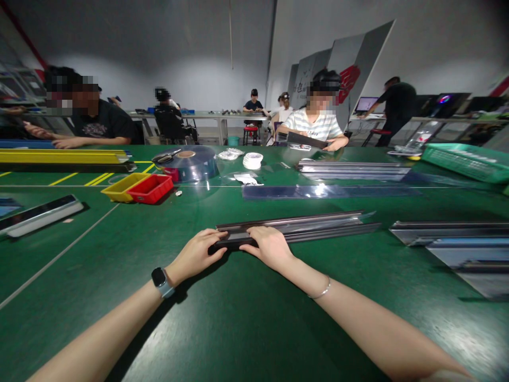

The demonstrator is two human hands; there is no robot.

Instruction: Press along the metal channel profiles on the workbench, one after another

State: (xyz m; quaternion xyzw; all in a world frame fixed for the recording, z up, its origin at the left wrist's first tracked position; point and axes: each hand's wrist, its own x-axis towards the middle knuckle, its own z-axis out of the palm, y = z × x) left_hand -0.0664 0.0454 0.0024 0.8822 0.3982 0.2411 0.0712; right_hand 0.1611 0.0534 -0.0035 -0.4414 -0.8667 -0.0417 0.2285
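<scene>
A long, dark, channel-shaped profile with a metallic sheen (318, 225) lay slightly aslant on a green tabletop (254, 329), grasped by both of a worker's bare hands. The left hand (201, 252) closed around its left end, fingers over the top and thumb along the near side; the right hand (271, 245) gripped just beside it in the same manner. Most of the profile's length ran out past the right hand, ungripped.

Handling appeared to be under way on this one piece, though whether anything had been completed on it could not be told. To the right, well apart from the hands, lay several similar grey-and-dark profiles (437, 233); whether they were finished or waiting was unclear. Beyond the hands stretched a flat strip of clear, bluish plastic (286, 192), untouched, with a small red plastic bin (153, 197) off to the left. Across the table, a co-worker in a striped shirt (314, 124) held another dark piece.
</scene>
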